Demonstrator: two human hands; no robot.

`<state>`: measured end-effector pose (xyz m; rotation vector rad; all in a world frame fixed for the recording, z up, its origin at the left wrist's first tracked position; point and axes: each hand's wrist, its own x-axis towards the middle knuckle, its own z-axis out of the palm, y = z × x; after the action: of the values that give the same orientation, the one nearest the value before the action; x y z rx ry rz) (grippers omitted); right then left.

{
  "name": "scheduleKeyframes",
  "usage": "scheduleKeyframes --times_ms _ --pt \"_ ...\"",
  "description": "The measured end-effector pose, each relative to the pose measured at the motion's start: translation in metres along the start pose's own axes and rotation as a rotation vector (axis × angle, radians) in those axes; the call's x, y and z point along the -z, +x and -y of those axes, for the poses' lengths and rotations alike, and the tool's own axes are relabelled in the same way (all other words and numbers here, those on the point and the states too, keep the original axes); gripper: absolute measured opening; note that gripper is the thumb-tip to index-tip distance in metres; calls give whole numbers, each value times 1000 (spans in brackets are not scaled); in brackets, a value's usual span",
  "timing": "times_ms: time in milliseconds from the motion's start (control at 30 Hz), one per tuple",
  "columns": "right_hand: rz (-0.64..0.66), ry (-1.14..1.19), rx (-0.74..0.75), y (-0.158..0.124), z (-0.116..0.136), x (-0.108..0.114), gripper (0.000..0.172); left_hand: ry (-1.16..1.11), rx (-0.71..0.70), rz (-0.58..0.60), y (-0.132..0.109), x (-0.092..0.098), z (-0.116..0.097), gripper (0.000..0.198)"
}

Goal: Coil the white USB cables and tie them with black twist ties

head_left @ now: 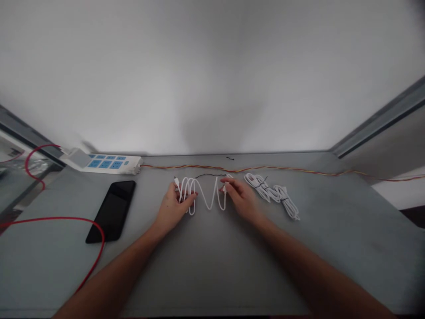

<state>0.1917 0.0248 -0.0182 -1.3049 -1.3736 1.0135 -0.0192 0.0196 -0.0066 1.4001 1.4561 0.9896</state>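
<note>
Left hand curls half-shut round the left loops of the white cable; right hand pinches its right end, the cable stretched sideways between them on the worktop

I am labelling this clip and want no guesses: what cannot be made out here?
1. Head view: plug type on the white cable, too small.
2. Head view: loops inside the left hand, hidden by its fingers; the right hand covers one end.
3. Head view: where the red cable and twisted wire lead, cut by the frame edges.
</note>
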Motion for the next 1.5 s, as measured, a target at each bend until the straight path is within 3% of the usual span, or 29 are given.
scheduleKeyframes --times_ms 133,300,433,567,700,800,1067,1167,1267,1367,1500 --pt "-35 -465 74 5 1 10 32 88 -17 -29 1 2 1 32" --pt "-161 -639 75 16 -5 31 36 115 -53 -59 6 9 6 31" --pt "-184 -536 115 19 -8 35 36 209 -121 -52 6 14 4 34" --pt "-114 -299 121 18 -8 29 37 362 -180 -69 5 15 -1 37" --pt "-49 -409 240 22 -8 28 26 411 -279 -70 7 13 1 34" --pt "3 -501 219 26 -10 29 24 426 -332 -73 9 12 5 33" --pt "-192 -635 83 25 -16 40 22 317 -201 -155 15 19 8 37" --pt "-294 -542 80 28 -19 47 22 277 -202 -200 18 23 7 36" --pt "-357 -308 85 32 -17 51 31 233 -183 -234 20 27 7 38" --pt "-336 -147 107 31 -9 50 37 155 -161 -226 20 28 6 38" --pt "-170 -135 139 20 1 42 40 3 -126 -168 17 23 2 39"
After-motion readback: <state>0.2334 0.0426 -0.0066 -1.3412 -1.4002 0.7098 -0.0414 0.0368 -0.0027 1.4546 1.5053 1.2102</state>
